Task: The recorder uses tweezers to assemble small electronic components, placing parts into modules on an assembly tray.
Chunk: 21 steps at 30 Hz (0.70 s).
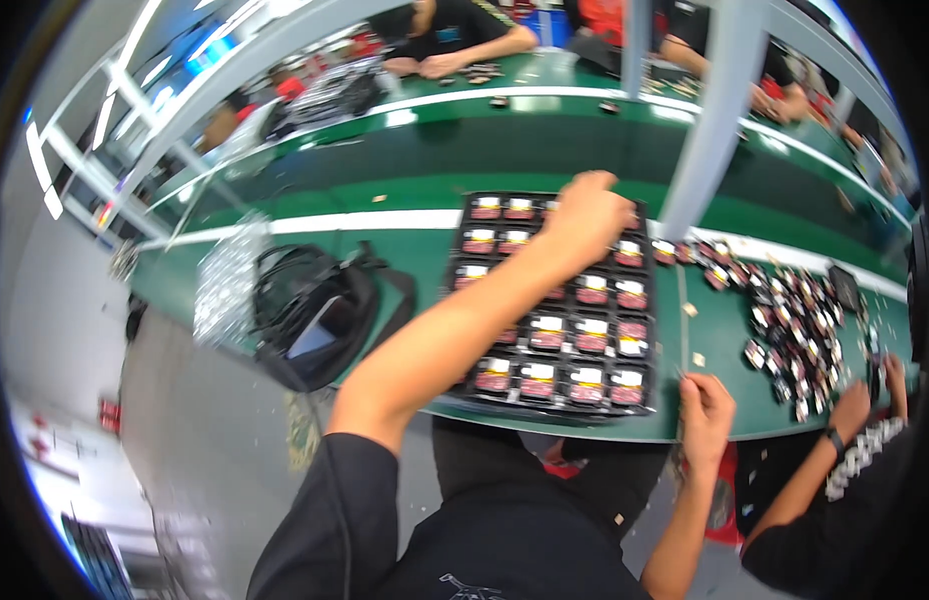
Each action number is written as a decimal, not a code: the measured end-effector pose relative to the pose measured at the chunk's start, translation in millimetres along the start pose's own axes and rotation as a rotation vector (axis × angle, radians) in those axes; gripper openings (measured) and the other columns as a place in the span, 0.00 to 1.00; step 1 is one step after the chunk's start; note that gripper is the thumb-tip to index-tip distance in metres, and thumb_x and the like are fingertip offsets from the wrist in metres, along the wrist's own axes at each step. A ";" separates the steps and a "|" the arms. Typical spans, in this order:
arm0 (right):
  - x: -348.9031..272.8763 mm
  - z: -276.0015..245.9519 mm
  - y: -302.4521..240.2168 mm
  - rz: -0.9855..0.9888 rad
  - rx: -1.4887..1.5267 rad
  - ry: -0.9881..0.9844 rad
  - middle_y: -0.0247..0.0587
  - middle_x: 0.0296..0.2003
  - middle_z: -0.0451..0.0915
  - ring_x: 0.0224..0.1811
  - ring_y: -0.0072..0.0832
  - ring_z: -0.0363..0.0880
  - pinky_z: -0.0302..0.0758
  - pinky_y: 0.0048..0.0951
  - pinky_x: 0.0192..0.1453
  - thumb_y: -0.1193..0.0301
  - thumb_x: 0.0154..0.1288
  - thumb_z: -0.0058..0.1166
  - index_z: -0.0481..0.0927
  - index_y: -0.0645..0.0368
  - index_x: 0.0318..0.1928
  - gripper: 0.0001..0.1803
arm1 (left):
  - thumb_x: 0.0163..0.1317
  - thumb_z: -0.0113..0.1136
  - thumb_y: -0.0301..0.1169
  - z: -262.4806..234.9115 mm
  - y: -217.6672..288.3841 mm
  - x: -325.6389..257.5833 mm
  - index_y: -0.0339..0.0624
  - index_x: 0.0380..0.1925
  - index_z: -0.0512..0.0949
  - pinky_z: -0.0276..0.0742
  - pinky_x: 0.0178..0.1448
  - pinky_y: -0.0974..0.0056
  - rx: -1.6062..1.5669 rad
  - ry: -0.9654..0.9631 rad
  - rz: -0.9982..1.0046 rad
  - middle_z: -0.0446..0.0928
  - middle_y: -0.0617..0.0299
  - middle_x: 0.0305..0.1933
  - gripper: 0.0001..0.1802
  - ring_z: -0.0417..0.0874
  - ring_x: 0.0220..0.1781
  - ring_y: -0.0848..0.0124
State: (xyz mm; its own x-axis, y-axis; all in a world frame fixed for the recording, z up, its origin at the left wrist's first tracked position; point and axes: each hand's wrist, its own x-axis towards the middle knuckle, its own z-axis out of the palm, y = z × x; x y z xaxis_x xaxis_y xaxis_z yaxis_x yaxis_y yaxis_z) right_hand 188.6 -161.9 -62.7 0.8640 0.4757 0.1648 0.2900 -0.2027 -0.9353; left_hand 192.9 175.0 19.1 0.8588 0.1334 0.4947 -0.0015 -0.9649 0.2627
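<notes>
Black bag (310, 305) sits on the green table (405, 255), left of the tray (557, 305). Tray is black, gridded, mid-table; most cells hold a small dark part with a red and white top. Left hand (583, 218) is over its far rows, fingers curled under, grip unclear; right hand (705, 412) at the table's near edge pinches a small piece, loose parts (785, 320) piled further right.

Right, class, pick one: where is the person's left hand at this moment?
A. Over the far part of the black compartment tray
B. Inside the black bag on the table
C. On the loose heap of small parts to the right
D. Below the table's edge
A: the left hand reaches out over the far rows of the black compartment tray, apart from the black bag and the loose heap of small parts.
</notes>
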 end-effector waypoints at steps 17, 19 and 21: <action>-1.6 -2.4 11.8 0.037 0.065 -0.035 0.28 0.24 0.72 0.21 0.12 0.65 0.58 0.18 0.23 0.70 0.76 0.55 0.80 0.68 0.42 0.11 | 0.54 0.57 0.13 -125.9 83.9 -118.9 0.37 0.47 0.78 0.77 0.59 0.51 -0.563 0.173 0.262 0.75 0.49 0.52 0.19 0.78 0.57 0.49; -0.3 -3.7 13.9 0.035 0.040 -0.032 0.28 0.25 0.73 0.21 0.11 0.64 0.58 0.18 0.23 0.70 0.76 0.55 0.80 0.68 0.42 0.10 | 0.60 0.55 0.11 -148.3 77.0 -166.9 0.35 0.39 0.83 0.78 0.63 0.54 -1.013 0.016 0.103 0.81 0.48 0.53 0.13 0.82 0.59 0.52; -1.1 -3.0 18.1 0.006 -0.007 -0.024 0.25 0.25 0.70 0.20 0.10 0.61 0.55 0.18 0.22 0.68 0.77 0.54 0.80 0.66 0.44 0.12 | 0.68 0.50 0.16 -155.6 59.2 -225.0 0.32 0.41 0.82 0.75 0.68 0.55 -1.486 -0.195 -0.168 0.82 0.50 0.54 0.10 0.80 0.63 0.59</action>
State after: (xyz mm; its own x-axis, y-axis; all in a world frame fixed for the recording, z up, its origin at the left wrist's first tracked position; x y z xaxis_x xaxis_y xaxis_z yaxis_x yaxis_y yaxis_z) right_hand 194.2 -168.7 -78.9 0.8557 0.4948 0.1515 0.2877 -0.2116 -0.9341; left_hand -80.1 123.1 52.3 0.9540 0.0692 0.2916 -0.2994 0.1747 0.9380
